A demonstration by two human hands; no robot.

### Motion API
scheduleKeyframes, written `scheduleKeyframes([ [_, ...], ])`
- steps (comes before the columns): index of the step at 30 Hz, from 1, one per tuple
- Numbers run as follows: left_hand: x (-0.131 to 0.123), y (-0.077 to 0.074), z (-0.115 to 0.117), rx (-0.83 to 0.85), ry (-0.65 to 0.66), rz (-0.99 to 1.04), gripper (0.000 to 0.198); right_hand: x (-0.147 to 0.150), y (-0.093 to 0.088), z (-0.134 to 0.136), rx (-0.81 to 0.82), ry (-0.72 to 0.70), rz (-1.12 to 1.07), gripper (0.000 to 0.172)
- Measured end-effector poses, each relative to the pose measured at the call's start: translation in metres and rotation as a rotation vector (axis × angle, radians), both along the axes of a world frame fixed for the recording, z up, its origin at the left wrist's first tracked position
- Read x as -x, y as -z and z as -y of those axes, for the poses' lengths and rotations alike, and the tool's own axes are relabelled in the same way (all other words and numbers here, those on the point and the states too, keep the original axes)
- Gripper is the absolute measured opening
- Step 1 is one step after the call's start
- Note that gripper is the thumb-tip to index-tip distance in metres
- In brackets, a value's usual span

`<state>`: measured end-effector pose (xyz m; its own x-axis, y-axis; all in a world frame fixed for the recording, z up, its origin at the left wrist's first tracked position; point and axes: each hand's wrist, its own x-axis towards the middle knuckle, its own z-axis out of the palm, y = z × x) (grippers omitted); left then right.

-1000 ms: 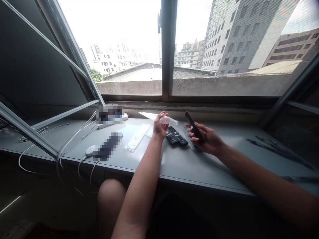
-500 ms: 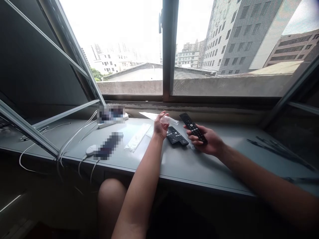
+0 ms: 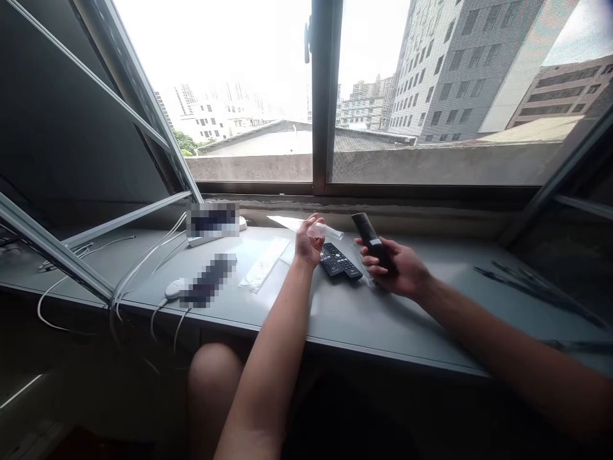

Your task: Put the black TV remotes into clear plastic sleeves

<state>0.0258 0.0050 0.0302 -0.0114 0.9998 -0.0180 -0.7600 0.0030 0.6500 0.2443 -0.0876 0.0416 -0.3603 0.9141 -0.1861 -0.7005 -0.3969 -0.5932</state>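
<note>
My left hand (image 3: pixel 311 241) is closed around a clear plastic sleeve (image 3: pixel 331 231), whose ends stick out on both sides of the fingers. In my right hand (image 3: pixel 403 268) is a black remote control (image 3: pixel 370 236), raised above the desk with its button-free back and a small pale label towards me. Two more black remote controls (image 3: pixel 341 262) lie side by side on the desk between my hands, buttons up. Another clear plastic sleeve (image 3: pixel 264 265) lies flat to the left of my left hand. Part of some clear plastic (image 3: pixel 364 271) shows beside my right fingers.
A white power strip (image 3: pixel 204 241) with a blurred-out item stands at the back left. A white round charger (image 3: pixel 175 289) and cables lie near the desk's left front edge. Dark cables (image 3: pixel 536 287) lie at the right. Metal frames (image 3: pixel 158 137) slant up beside the window.
The remote control in my right hand has been turned over: its buttons faced me before, and its back does now. My left hand stays in place with the plastic sleeve.
</note>
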Motion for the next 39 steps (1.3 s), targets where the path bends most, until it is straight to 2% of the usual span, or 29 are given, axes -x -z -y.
scheduleKeyframes([
  [6, 0.001, 0.000, -0.001, 0.006, 0.001, 0.021, 0.031, -0.001, 0.003, -0.002, -0.111, 0.007, 0.098, 0.023],
  [10, 0.001, 0.000, -0.001, 0.005, 0.001, 0.019, 0.030, -0.001, 0.009, -0.003, -0.188, 0.025, 0.165, 0.027],
  [16, 0.001, 0.001, -0.002, 0.004, 0.001, 0.024, 0.032, 0.004, 0.020, -0.006, -0.400, 0.211, 0.319, 0.038],
  [20, 0.001, 0.002, -0.002, 0.000, 0.004, 0.018, 0.029, 0.007, 0.021, -0.004, -0.572, 0.308, 0.463, 0.030],
  [23, 0.001, 0.003, -0.003, 0.001, 0.006, 0.021, 0.029, 0.007, 0.019, -0.001, -0.636, 0.303, 0.534, 0.031],
  [29, 0.001, 0.002, -0.003, 0.003, 0.002, 0.019, 0.028, 0.008, 0.022, -0.001, -0.655, 0.282, 0.590, 0.033],
  [34, 0.001, 0.001, -0.002, 0.009, 0.003, 0.020, 0.028, 0.010, 0.023, -0.001, -0.567, 0.268, 0.563, 0.042],
  [39, 0.001, 0.001, -0.002, 0.009, -0.001, 0.018, 0.027, 0.010, 0.018, 0.004, -0.468, 0.198, 0.533, 0.034],
])
